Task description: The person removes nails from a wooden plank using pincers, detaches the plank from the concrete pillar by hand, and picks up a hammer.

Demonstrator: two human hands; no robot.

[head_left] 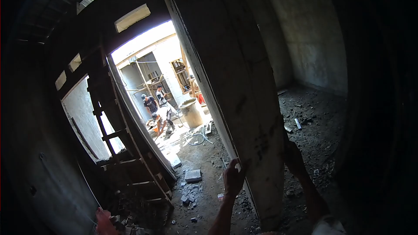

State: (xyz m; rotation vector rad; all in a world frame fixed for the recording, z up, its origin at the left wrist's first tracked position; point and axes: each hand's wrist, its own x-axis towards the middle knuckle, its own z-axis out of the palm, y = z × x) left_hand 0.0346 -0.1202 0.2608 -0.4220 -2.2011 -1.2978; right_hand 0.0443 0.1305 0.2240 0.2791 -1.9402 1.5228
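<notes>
A dark wall pier stands straight in front of me between a bright doorway and a dim room. Along its left edge runs a pale strip that looks like a door frame. My left hand is at this strip, low down, with its fingers bent at the edge and the thumb on the pier side. My right hand is at the pier's right edge, about level with the left. Deep shadow hides most of its fingers, and I cannot make out anything held in it.
A wooden ladder leans left of the doorway. Grey blocks and rubble lie on the dirt floor. Outside, several people work near a large drum and a coiled hose. Debris litters the right room. Something red shows bottom left.
</notes>
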